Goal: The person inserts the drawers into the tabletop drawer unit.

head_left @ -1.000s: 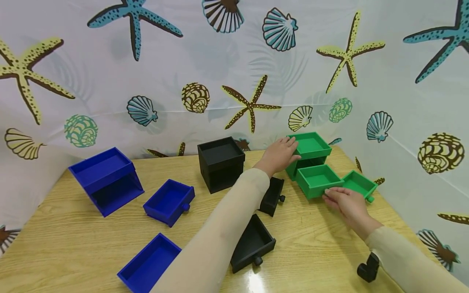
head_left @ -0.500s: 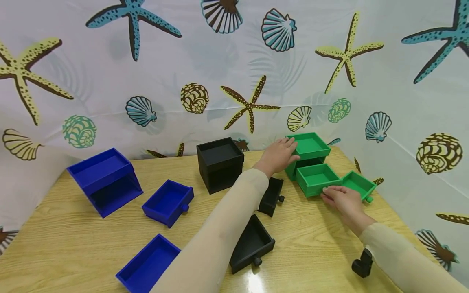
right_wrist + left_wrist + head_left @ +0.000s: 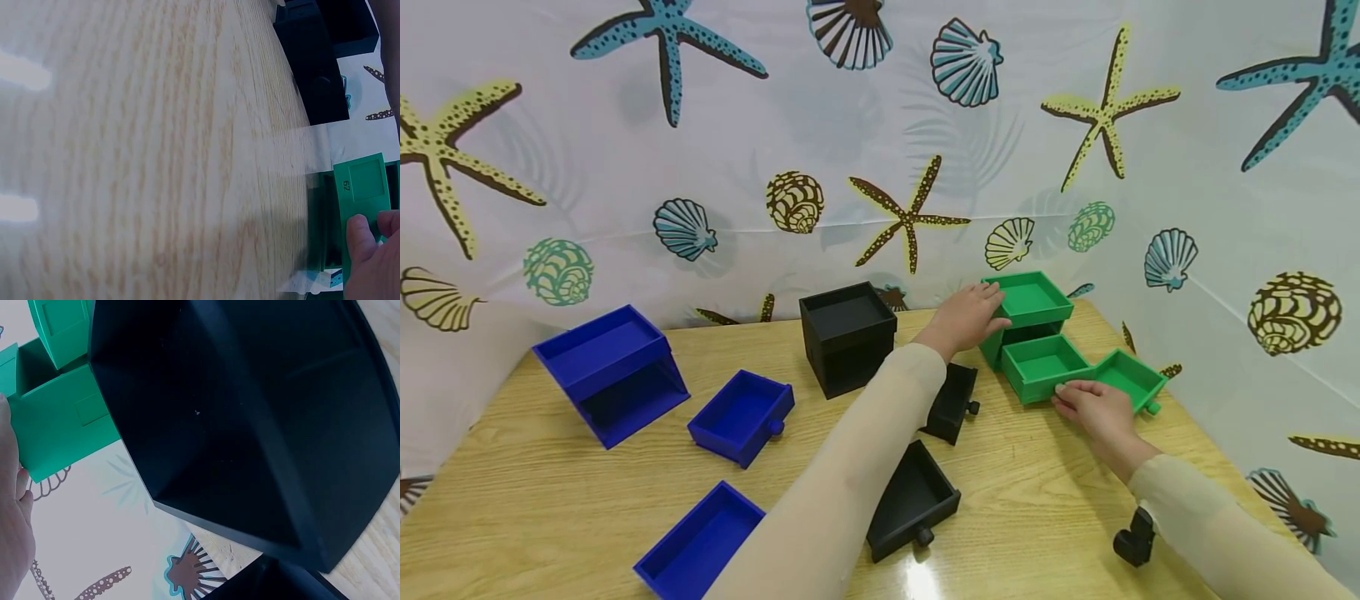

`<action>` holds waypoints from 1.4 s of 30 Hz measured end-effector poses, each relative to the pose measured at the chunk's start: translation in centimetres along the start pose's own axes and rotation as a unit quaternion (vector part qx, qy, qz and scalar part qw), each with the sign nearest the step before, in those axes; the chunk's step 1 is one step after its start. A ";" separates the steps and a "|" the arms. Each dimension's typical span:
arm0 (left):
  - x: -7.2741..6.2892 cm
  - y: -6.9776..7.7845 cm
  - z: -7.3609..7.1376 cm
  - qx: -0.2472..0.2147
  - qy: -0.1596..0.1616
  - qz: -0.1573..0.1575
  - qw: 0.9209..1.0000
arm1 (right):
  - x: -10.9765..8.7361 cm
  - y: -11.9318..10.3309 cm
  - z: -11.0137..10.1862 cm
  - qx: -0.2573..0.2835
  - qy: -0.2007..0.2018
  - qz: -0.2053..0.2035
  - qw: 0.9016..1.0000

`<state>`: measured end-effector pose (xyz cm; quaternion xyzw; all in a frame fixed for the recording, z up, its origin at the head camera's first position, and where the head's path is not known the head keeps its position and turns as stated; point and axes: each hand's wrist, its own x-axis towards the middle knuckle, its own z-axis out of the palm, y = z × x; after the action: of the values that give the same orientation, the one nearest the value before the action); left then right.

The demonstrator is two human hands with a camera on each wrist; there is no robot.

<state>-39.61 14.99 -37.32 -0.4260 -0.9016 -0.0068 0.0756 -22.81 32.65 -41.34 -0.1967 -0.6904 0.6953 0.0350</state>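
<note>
At the back right stands a small green cabinet (image 3: pixel 1033 297) with a tray-like top. My left hand (image 3: pixel 962 321) rests on its left upper edge, fingers straight over the top and thumb stretched out toward the front. A green drawer (image 3: pixel 1045 365) sits partly inside the cabinet's lower opening, its front end sticking out. With thumb and fingertips my right hand (image 3: pixel 1101 414) pinches the middle of that drawer's front; the fingers cover the knob. In the right wrist view, raised characters show on the drawer's front panel (image 3: pixel 362 181). A second green drawer (image 3: pixel 1123 379) lies just to the right.
Left of the green set, a black cabinet (image 3: pixel 847 333) stands near a small black drawer (image 3: pixel 951 404) and a larger black drawer (image 3: pixel 913 500) under my left arm. Farther left are a tilted blue cabinet (image 3: pixel 613 367) and two blue drawers, one nearer (image 3: pixel 700 537), one farther (image 3: pixel 741 417).
The green drawer has slid slightly farther into the cabinet, my right hand moving with it. My left hand keeps its place on the cabinet.
</note>
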 end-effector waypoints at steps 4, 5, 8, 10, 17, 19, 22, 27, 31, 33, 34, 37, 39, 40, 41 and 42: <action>0.0 0.0 -0.1 -0.008 -0.001 -0.003 1.000 | 0.1 0.1 0.1 -0.002 0.002 0.000 1.000; 0.0 0.1 -0.1 -0.009 -0.002 -0.004 1.000 | 0.2 0.1 0.1 -0.003 0.003 -0.001 1.000; 0.0 0.1 -0.2 -0.011 -0.003 -0.005 1.000 | 0.3 0.2 0.2 0.000 0.005 -0.001 1.000; 0.0 0.1 -0.3 -0.011 -0.003 -0.006 1.000 | 0.4 0.3 0.2 0.001 0.007 0.001 1.000; -0.1 0.2 -0.4 -0.014 -0.004 -0.007 1.000 | 0.6 0.4 0.3 0.012 0.006 0.005 1.000; -0.1 0.2 -0.3 -0.013 -0.003 -0.007 1.000 | 0.7 0.4 0.3 0.011 0.005 0.005 1.000; -0.2 0.3 -0.3 -0.012 -0.001 -0.009 1.000 | 0.7 0.4 0.4 0.008 0.004 0.004 1.000; -0.2 0.3 -0.3 -0.011 -0.007 -0.012 1.000 | 0.7 0.5 0.5 0.001 0.001 0.005 1.000; -0.3 0.2 -0.3 -0.011 -0.011 -0.009 1.000 | 0.8 0.5 0.6 0.008 0.003 0.011 1.000; -0.2 0.2 -0.3 -0.011 -0.013 -0.008 1.000 | 0.8 0.5 0.7 0.011 0.007 0.014 1.000; -0.2 0.1 -0.2 -0.012 -0.013 -0.008 1.000 | 0.8 0.5 0.7 0.011 0.009 0.015 1.000; -0.2 0.1 -0.1 -0.014 -0.009 -0.007 1.000 | 0.9 0.5 0.7 0.014 0.015 0.016 1.000; -0.1 0.1 -0.1 -0.015 -0.013 -0.012 1.000 | 0.9 0.5 0.8 0.012 0.021 0.016 1.000; -0.1 0.2 -0.1 -0.014 -0.010 -0.012 1.000 | 1.0 0.5 0.8 0.012 0.024 0.015 1.000; -0.2 0.2 -0.1 -0.012 -0.009 -0.012 1.000 | 1.0 0.6 0.8 0.010 0.028 0.015 0.999; -0.2 0.2 -0.1 -0.010 -0.009 -0.012 1.000 | 1.0 0.6 0.8 0.005 0.032 0.014 0.999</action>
<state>-39.32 14.98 -37.28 -0.4155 -0.9073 -0.0130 0.0630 -23.88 32.17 -42.19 -0.2286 -0.6827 0.6924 0.0485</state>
